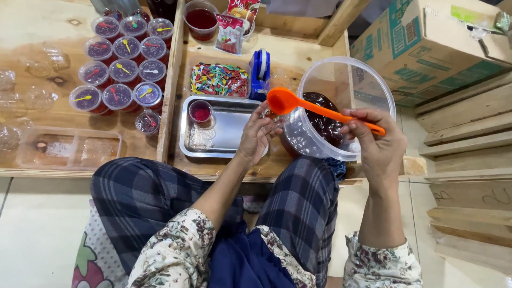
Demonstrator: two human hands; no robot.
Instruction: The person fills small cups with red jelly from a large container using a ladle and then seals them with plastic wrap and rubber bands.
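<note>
1. The right hand (376, 141) has its fingers curled and pressed together around the handle end of an orange spoon (314, 109), pinching it between thumb and fingertips.
2. The orange spoon lies nearly level across the mouth of the clear plastic tub (368, 80), its bowl poking out past the tub's left rim.
3. The clear plastic tub is tilted toward the person and holds a dark red jelly-like mass (322, 122) at its bottom.
4. The left hand (257, 133) is half closed, fingers bent, just left of the tub and right under the spoon's bowl; it seems to hold a small clear cup, though the cup is too hidden to tell for certain.
5. A steel tray (229, 133) sits on the desk (298, 53) left of the tub, touching the left hand's side, with a small filled cup (201, 112) on it.
6. Beyond the tray from the tub lies a container of coloured little spoons (220, 80).
7. Far left of the tub, rows of lidded filled cups (124, 69) stand together.
</note>
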